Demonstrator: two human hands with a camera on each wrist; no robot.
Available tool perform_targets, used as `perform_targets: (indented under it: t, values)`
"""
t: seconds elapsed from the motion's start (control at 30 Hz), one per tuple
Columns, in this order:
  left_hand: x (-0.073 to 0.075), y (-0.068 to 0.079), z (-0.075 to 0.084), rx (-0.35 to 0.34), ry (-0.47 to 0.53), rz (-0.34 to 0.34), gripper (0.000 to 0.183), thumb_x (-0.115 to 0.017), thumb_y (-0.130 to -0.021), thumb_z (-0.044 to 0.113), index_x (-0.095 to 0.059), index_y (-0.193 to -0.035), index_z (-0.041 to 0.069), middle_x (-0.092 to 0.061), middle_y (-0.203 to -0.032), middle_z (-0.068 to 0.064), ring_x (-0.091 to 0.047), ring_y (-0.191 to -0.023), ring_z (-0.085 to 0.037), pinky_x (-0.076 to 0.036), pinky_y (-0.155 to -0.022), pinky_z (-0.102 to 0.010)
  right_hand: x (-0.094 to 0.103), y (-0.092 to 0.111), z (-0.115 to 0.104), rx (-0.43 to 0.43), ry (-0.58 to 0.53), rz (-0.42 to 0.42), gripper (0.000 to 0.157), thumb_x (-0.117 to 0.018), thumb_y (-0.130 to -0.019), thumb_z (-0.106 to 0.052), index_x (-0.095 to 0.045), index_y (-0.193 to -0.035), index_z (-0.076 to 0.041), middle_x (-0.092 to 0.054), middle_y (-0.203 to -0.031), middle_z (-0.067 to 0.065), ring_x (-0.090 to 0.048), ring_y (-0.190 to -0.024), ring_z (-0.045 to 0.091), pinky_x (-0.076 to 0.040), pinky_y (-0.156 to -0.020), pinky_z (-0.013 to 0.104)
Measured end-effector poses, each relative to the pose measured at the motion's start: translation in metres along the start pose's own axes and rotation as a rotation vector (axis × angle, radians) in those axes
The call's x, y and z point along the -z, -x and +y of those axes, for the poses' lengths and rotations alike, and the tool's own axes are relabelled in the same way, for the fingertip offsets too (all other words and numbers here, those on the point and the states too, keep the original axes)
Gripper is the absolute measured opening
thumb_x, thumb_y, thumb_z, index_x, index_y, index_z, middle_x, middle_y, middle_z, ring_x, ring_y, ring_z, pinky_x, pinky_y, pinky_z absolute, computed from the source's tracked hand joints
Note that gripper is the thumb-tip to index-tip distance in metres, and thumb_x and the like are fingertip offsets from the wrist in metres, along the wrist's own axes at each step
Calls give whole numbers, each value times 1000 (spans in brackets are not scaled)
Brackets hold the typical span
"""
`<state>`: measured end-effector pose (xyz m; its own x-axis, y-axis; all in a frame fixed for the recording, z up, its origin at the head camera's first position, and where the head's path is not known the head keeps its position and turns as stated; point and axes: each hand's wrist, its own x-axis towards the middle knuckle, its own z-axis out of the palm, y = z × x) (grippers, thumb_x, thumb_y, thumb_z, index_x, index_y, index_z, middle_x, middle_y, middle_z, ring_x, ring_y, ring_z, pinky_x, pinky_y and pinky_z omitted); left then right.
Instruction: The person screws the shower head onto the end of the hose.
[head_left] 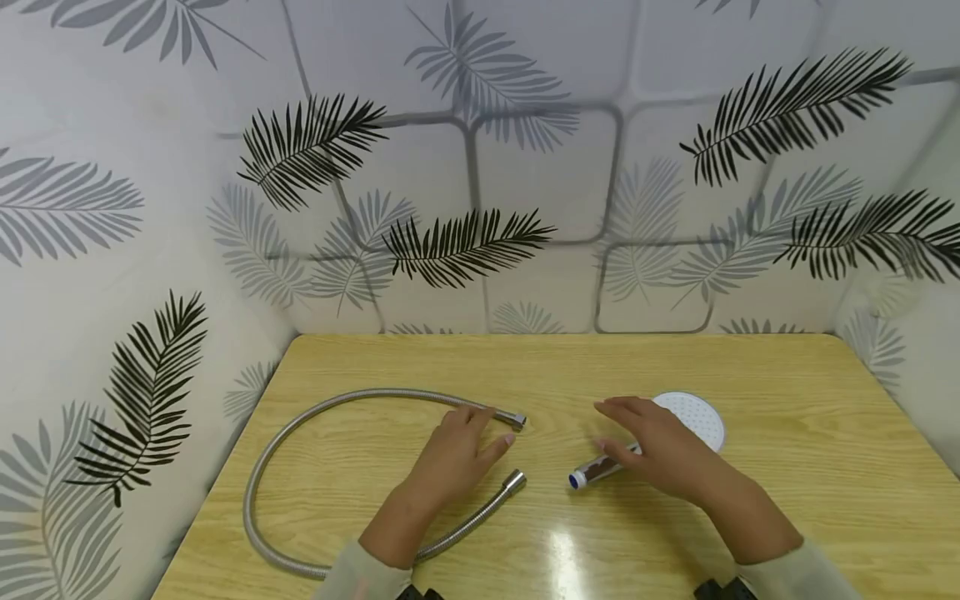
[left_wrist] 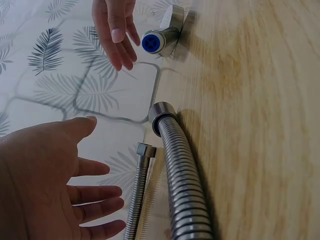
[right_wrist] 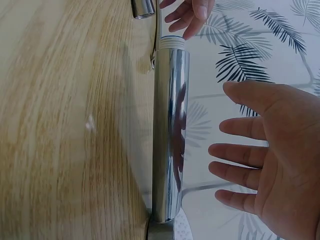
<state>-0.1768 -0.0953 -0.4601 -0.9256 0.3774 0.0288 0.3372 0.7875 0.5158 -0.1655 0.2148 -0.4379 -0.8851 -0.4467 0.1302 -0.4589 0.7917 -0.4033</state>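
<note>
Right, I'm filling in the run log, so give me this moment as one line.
left hand: empty, near hose | right hand: empty, near shower head | hose and shower head: apart on wooden table

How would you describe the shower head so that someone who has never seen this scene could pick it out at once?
Find the wooden table, then the right hand above its right half. In the head view, that hand partly hides the shower head, whose blue-tipped handle points towards the hose. The round, white, dotted face sets it apart from that thin, curving hose.
</note>
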Motion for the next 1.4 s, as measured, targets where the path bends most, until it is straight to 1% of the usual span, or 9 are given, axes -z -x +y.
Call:
perform_targets:
  t: [0.2, 0.33, 0.53, 0.67, 0.77, 0.9, 1.0, 1.17, 1.4]
  values:
    - [-2, 1, -2, -4, 0, -23, 67, -48, -104, 54, -47, -150, 6, -52, -142, -16, -52, -130, -34, -48, -106, -50, -1, 1, -1, 20, 13, -2, 50, -62, -102, -35, -56, -143, -8, -58, -141, 16, -56, -129, 43, -46, -104, 60]
    - [-2, 3, -2, -19, 2, -47, 66, -47, -104, 54, -51, -146, 3, -56, -137, -16, -56, -124, -34, -50, -103, -49, 0, 2, -2, 24, 9, -30, 48, -63, -101, -34, -58, -141, -8, -59, -139, 15, -58, -126, 41, -48, -101, 59]
    - [-4, 4, -2, -16, -8, -85, 69, -47, -102, 59, -56, -141, 3, -62, -126, -11, -59, -113, -27, -52, -100, -45, 1, 4, -1, 46, -14, -72, 48, -62, -101, -37, -60, -139, -9, -61, -137, 14, -60, -123, 40, -50, -100, 58]
    - [-4, 5, -1, -10, -8, -105, 69, -50, -100, 62, -59, -137, 5, -63, -119, -8, -60, -104, -21, -54, -94, -41, 2, 4, 0, 36, -55, -113, 52, -58, -102, -46, -60, -140, -11, -61, -138, 13, -59, -125, 40, -49, -101, 58]
    - [-5, 7, 1, -3, -4, -135, 69, -52, -98, 63, -60, -135, 6, -63, -115, -4, -60, -97, -16, -55, -88, -36, 2, 6, 0, 39, -67, -138, 52, -58, -102, -47, -60, -140, -11, -61, -138, 12, -59, -126, 39, -49, -101, 58]
    - [-5, 8, 4, 15, 3, -166, 67, -55, -96, 65, -62, -133, 9, -64, -111, -1, -60, -93, -11, -54, -83, -32, 0, 6, 1, 49, -63, -142, 47, -64, -100, -39, -61, -138, -13, -63, -135, 9, -61, -124, 35, -51, -100, 55]
    - [-5, 9, 6, 33, 13, -191, 62, -59, -94, 64, -64, -127, 11, -63, -106, 2, -59, -86, -8, -53, -79, -30, -1, 5, 1, 48, -52, -149, 43, -69, -96, -26, -63, -137, -14, -64, -133, 8, -62, -121, 33, -52, -98, 53]
    - [-3, 11, 7, 32, 19, -230, 57, -70, -89, 58, -64, -122, 12, -62, -102, 4, -55, -81, -6, -50, -72, -27, -2, 3, 0, 68, -36, -157, 47, -68, -85, -9, -66, -132, -11, -67, -129, 10, -63, -118, 35, -52, -97, 54]
    - [-3, 13, 7, -24, -31, -240, 50, -78, -87, 47, -65, -118, 10, -65, -101, 4, -56, -83, -5, -50, -73, -24, -5, 2, 2, 83, -32, -191, 47, -72, -83, -8, -68, -130, -12, -68, -125, 7, -65, -112, 31, -54, -92, 49]
